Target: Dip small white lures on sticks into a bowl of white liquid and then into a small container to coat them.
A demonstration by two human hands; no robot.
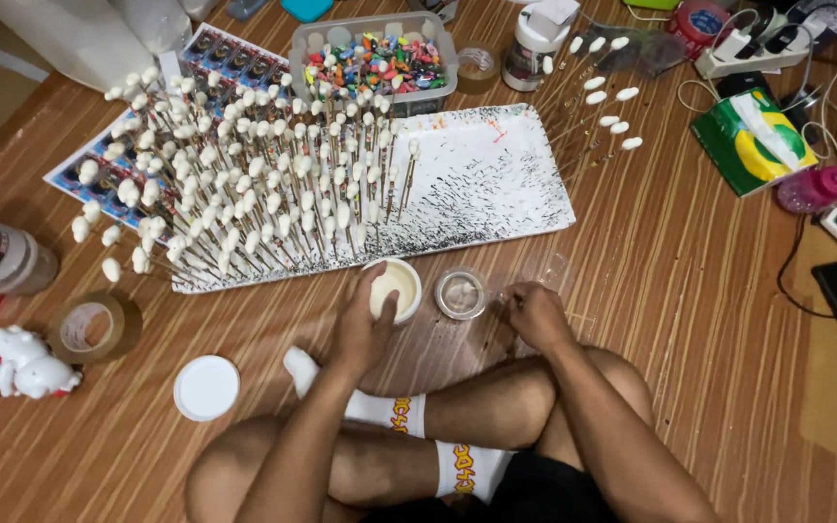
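White tub (pixel 397 288), left hand (pixel 360 324) gripping rim

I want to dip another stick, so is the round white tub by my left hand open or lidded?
Open: the round white tub shows cream contents; a white lid lies apart.

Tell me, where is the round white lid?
The round white lid lies on the wooden floor at lower left, beside the person's knee, just right of the tape roll.
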